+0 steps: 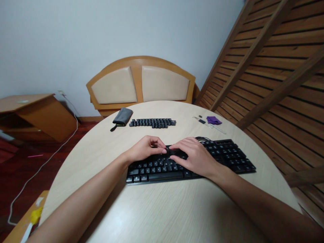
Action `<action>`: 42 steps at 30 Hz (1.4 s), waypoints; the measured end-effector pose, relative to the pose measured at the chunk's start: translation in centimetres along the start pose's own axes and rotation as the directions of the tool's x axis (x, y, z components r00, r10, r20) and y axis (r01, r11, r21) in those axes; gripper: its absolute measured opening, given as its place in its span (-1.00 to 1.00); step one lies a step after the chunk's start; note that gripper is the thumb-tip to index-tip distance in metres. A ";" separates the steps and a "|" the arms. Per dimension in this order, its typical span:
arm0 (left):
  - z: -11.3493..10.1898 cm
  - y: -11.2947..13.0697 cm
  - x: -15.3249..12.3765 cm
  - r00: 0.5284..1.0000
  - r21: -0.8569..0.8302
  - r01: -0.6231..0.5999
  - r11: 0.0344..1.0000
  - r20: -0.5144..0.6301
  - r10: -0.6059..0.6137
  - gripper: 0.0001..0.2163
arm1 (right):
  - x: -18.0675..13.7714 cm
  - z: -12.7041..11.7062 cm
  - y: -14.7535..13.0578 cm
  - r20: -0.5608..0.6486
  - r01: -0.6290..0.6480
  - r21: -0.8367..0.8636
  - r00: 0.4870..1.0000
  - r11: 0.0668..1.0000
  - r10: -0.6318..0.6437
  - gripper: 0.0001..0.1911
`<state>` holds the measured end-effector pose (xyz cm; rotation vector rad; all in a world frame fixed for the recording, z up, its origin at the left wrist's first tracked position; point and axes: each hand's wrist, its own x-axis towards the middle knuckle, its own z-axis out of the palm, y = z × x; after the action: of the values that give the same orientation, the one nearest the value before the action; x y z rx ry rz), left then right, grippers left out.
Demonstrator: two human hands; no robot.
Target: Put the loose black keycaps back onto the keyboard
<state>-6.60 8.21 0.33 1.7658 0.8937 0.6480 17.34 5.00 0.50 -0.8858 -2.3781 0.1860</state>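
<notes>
A black computer keyboard lies across the table, with my two hands over its upper middle. My left hand has its thumb and fingers drawn together at the upper key rows; whatever lies between the tips is hidden. From the other side my right hand rests on the keys. Its thumb and index finger are apart, tips close to the left fingertips, and nothing shows in its grasp. Behind the keyboard, loose black keycaps lie in rows. The keyboard's cable is bunched at its back edge.
On the round pale table lie a grey pouch at back left, a folded purple cloth and thin sticks or tools at back right. A headboard stands behind, slatted wood on the right. A white cable crosses the floor.
</notes>
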 end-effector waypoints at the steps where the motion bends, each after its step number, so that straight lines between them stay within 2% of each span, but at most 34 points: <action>1: 0.3 0.0 0.0 1.000 -0.041 0.014 0.999 0.014 -0.013 -0.75 | 0.0 0.1 -0.2 -0.003 0.007 0.005 1.000 1.000 -0.007 -0.83; 5: 1.0 -0.1 0.1 0.999 -0.146 0.028 0.989 0.045 -0.022 -0.69 | 0.0 0.4 -0.5 -0.014 0.018 0.033 1.000 0.999 -0.018 -0.87; 8: 0.8 0.4 -0.3 0.996 -0.129 -0.004 0.992 0.091 0.016 -0.65 | -0.1 0.7 -0.3 -0.006 0.005 0.081 1.000 0.997 -0.004 -0.88; 11: -0.2 1.2 -1.2 0.986 0.120 -0.072 0.990 0.159 0.052 -0.48 | -0.2 1.0 -0.2 0.013 -0.032 0.144 0.999 0.989 0.031 -0.88; 14: -1.2 1.5 -2.1 0.986 0.453 -0.094 0.886 0.164 0.020 -0.16 | -0.3 1.3 -0.2 0.041 -0.067 0.212 0.997 0.975 0.060 -0.88; 17: -1.4 1.1 -2.5 0.979 0.588 -0.109 0.801 0.202 -0.015 -0.01 | -0.3 1.4 -0.5 0.061 -0.087 0.257 0.995 0.963 0.074 -0.84; 22: -1.0 0.7 -2.4 0.968 0.623 -0.086 0.777 0.239 -0.084 0.03 | -0.2 1.3 -0.7 0.114 -0.100 0.281 0.991 0.954 0.070 -0.84; 26: -1.0 0.5 -2.4 0.969 0.608 -0.096 0.788 0.239 -0.067 0.02 | -0.1 1.4 -0.6 0.137 -0.090 0.287 0.989 0.954 0.052 -0.86; 32: -1.1 0.5 -2.4 0.966 0.619 -0.102 0.779 0.249 -0.071 0.02 | -0.1 1.5 -0.3 0.133 -0.010 0.270 0.991 0.963 -0.027 -0.86; 42: -0.7 2.1 -2.2 0.933 0.695 -0.047 0.717 0.287 -0.217 0.06 | -0.2 1.8 -0.2 0.112 0.045 0.245 0.991 0.968 -0.074 -0.90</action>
<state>-7.85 6.34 2.55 2.3895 1.0322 -0.1274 16.32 4.81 -0.97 -0.7041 -2.4233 0.5077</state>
